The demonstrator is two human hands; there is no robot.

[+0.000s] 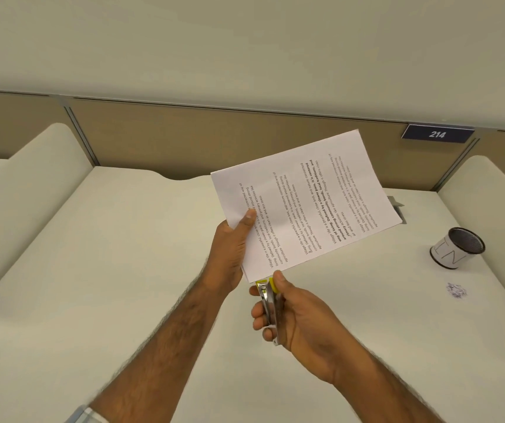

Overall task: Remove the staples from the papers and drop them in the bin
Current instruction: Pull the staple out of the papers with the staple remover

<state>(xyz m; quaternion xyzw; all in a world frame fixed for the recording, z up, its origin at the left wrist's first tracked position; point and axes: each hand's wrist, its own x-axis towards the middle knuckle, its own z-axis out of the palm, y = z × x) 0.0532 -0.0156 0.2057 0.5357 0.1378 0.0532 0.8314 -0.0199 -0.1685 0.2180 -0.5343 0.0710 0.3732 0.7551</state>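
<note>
**Staple removal, head view.** Right hand [300, 319] clasps the remover [269, 306], fingers wrapped round its steel body and thumb on the yellow tip, so that 1 hand alone can squeeze it. The tip meets the near corner of the papers [306, 203], presumably where the staple sits, though the staple itself is hidden. Judged stage: the staple is being engaged and its drop is not yet made.

Left hand [230, 254], just left of that corner, pinches the papers along their left edge with the thumb on top. It holds the sheets clear of the desk [123, 270] with the near corner toward the remover, a grip that likely braces the corner against the pull. The papers are thus in the air, printed side up, text running sideways.

Right of the papers and well apart, a speckled patch [456, 290] lies on the desk; what it is cannot be told. Beyond the patch, also right of the papers, the bin [457, 247] stands upright, mouth open, probably set there within reach of the right hand.

Behind the papers' far right corner a grey fitting [397, 206] is partly covered. Above that corner, farthest off, a plate [437, 134] reads 214.
</note>
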